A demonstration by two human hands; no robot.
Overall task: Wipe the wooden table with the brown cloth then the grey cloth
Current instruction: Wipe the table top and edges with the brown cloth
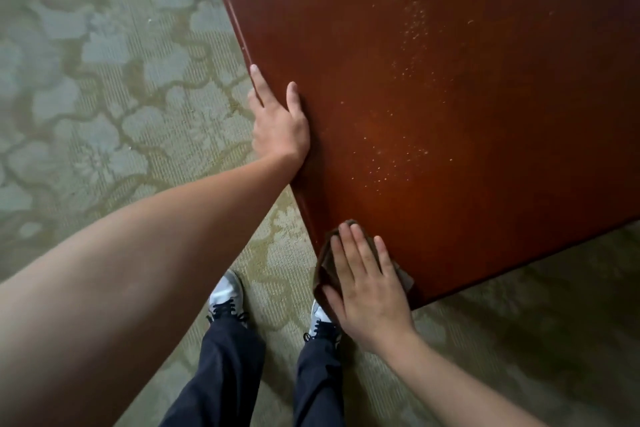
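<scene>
Right grip lies flat-fingered on our brown cloth at the table corner, with the crumbs ahead of it.

Setting: carpeted indoor room. I stand on pale green floral-patterned carpet beside a polished reddish-brown wooden table.

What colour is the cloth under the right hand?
Dark brown; the head view shows the cloth under the right hand.
</scene>
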